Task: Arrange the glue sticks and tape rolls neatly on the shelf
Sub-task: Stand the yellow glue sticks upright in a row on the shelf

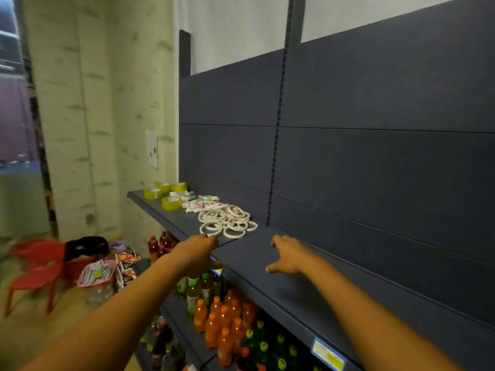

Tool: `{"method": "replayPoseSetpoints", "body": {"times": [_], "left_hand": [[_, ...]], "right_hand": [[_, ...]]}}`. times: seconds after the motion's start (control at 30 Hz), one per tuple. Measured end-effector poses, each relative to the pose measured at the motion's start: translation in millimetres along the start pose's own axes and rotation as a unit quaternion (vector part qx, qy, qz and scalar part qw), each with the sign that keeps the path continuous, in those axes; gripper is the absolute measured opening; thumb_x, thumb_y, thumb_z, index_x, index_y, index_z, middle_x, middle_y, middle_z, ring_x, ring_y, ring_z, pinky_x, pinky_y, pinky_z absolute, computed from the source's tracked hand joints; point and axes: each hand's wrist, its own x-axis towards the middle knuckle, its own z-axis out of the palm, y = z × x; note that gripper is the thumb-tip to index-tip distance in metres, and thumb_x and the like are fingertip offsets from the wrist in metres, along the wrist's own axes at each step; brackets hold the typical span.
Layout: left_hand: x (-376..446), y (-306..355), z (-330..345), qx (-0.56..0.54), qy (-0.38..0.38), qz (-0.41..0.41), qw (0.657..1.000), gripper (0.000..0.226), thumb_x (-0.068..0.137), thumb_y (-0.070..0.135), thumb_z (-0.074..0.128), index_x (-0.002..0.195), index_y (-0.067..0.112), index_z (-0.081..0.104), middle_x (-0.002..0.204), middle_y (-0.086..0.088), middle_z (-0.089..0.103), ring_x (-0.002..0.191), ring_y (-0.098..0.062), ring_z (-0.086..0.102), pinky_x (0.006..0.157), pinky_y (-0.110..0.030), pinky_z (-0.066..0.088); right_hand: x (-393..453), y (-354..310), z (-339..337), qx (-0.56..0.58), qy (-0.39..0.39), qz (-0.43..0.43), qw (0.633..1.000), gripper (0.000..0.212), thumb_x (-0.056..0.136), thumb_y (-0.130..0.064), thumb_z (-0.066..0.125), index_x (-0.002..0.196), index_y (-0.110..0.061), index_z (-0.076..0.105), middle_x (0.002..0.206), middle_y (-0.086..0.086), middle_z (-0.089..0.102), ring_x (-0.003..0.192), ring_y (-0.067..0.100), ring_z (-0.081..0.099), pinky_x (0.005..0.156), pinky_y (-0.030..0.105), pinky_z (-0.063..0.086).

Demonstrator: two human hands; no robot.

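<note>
The task looks barely begun. On the dark shelf (pixel 171 218), toward its far left end, all the stock sits in one loose cluster. Four yellow tape rolls (pixel 171 202) lie flat nearest the left edge, three in a rough row at the back and one nearer the front, close together but not lined up. Just right of them a heap of glue sticks (pixel 199 203) lies scattered at mixed angles, some overlapping. Nearer still, a pile of thin white tape rings (pixel 227 222) is jumbled, several rings resting on others. Nothing here reads as sorted rows or stacks, so grouping and straightening all three kinds remains to be done.

Both arms reach forward over the shelf. The left hand (pixel 198 251) is at the shelf's front edge, just near of the white rings, fingers extended toward them; whether the fingertips touch a ring cannot be told, and it holds nothing visible. The right hand (pixel 288 254) hovers over or rests on the bare shelf to the right of the pile, fingers loosely spread and holding nothing.

The long stretch of shelf to the right carries no stock. Below, lower shelves hold orange drink bottles (pixel 225 325), and a red chair (pixel 34 266) stands on the floor at far left.
</note>
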Motion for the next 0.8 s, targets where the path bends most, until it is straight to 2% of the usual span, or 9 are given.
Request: {"method": "replayPoseSetpoints", "body": {"times": [0.2, 0.3, 0.5, 0.67, 0.8], "left_hand": [[20.5, -117.9, -1.1, -0.008, -0.001, -0.029, 1.000, 0.067, 0.081, 0.059, 0.065, 0.134, 0.024, 0.045, 0.131, -0.005, 0.050, 0.115, -0.025, 0.053, 0.095, -0.041, 0.049], [27.3, -156.0, 3.4, -0.010, -0.010, -0.039, 0.999, 0.070, 0.082, 0.056, 0.064, 0.138, 0.022, 0.040, 0.133, -0.007, 0.050, 0.116, -0.026, 0.053, 0.097, -0.040, 0.048], [53.1, -229.6, 2.3, -0.018, -0.001, -0.076, 0.997, 0.062, 0.085, 0.055, 0.063, 0.132, 0.017, 0.046, 0.131, -0.006, 0.052, 0.116, -0.024, 0.054, 0.092, -0.035, 0.047], [87.3, -284.0, 4.7, -0.029, 0.004, -0.091, 0.995, 0.066, 0.085, 0.055, 0.064, 0.137, 0.021, 0.042, 0.127, -0.005, 0.055, 0.112, -0.022, 0.057, 0.093, -0.039, 0.050], [125.4, -334.5, 0.8, -0.027, 0.013, -0.106, 0.994, 0.062, 0.083, 0.056, 0.065, 0.132, 0.023, 0.046, 0.126, -0.001, 0.056, 0.110, -0.019, 0.058, 0.090, -0.034, 0.050]], "right_hand": [[81.6, -81.8, 18.0, 0.023, -0.009, -0.032, 0.999, 0.075, 0.082, -0.049, 0.072, 0.139, -0.015, 0.039, 0.143, 0.010, 0.042, 0.127, 0.030, 0.045, 0.099, 0.044, 0.045], [117.5, -108.3, 26.5, 0.030, -0.021, -0.039, 0.999, 0.073, 0.081, -0.048, 0.074, 0.137, -0.014, 0.041, 0.140, 0.010, 0.045, 0.124, 0.030, 0.048, 0.098, 0.045, 0.046], [192.6, -154.3, 30.3, 0.029, -0.023, -0.066, 0.997, 0.074, 0.081, -0.046, 0.074, 0.137, -0.014, 0.041, 0.142, 0.009, 0.045, 0.125, 0.029, 0.048, 0.099, 0.043, 0.046], [266.9, -185.0, 39.8, 0.048, -0.022, -0.085, 0.995, 0.072, 0.080, -0.045, 0.076, 0.135, -0.013, 0.044, 0.139, 0.009, 0.048, 0.124, 0.026, 0.049, 0.100, 0.039, 0.044], [333.0, -210.3, 48.3, 0.066, -0.019, -0.098, 0.993, 0.072, 0.080, -0.044, 0.075, 0.137, -0.013, 0.043, 0.140, 0.009, 0.047, 0.125, 0.026, 0.048, 0.100, 0.037, 0.044]]}}
